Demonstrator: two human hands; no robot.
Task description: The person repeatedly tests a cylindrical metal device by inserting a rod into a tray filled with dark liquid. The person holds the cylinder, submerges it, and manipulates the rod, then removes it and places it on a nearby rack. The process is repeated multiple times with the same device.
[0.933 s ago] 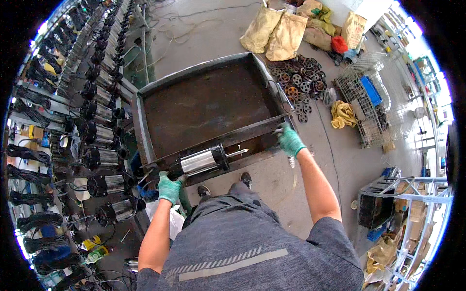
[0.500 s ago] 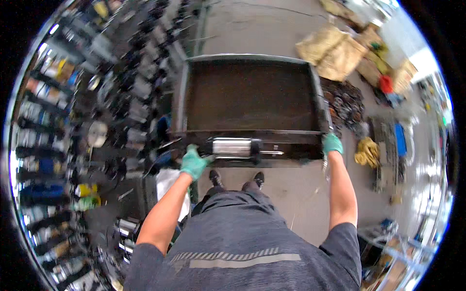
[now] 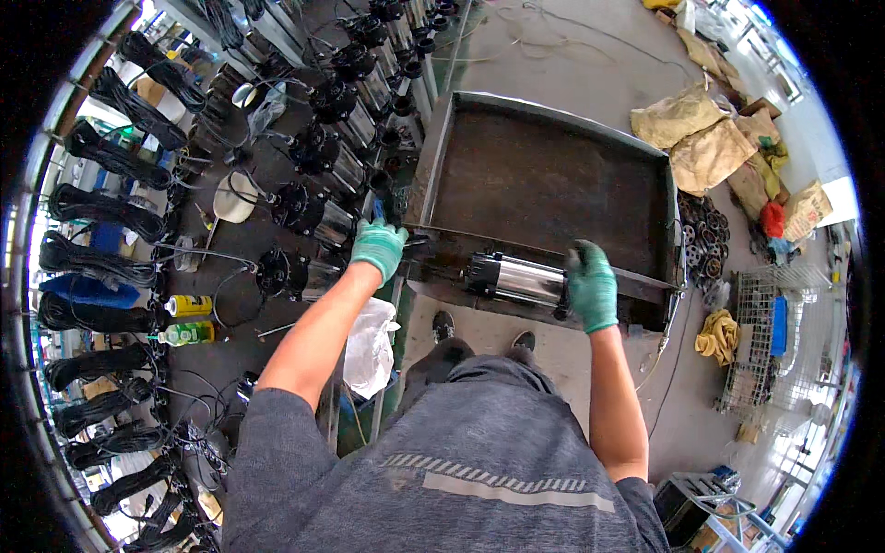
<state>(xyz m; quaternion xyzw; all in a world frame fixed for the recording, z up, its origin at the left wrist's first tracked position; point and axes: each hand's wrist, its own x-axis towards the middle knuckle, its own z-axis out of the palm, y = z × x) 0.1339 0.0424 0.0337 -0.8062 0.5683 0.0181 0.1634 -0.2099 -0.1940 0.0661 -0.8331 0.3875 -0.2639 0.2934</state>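
Worn: grey heathered short-sleeved shirt (image 3: 461, 461), a pale grey band with a row of slanted stripes across the back. Green knit glove on left hand (image 3: 378, 249), darker green glove on right hand (image 3: 590, 286). Forearms bare. Dark shoes (image 3: 484, 332) with light soles, dark trousers.

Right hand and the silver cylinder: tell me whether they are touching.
Touching. The head view shows the gloved right hand laid over the right end of the silver cylinder at the near rim of the metal tray, no gap between them.
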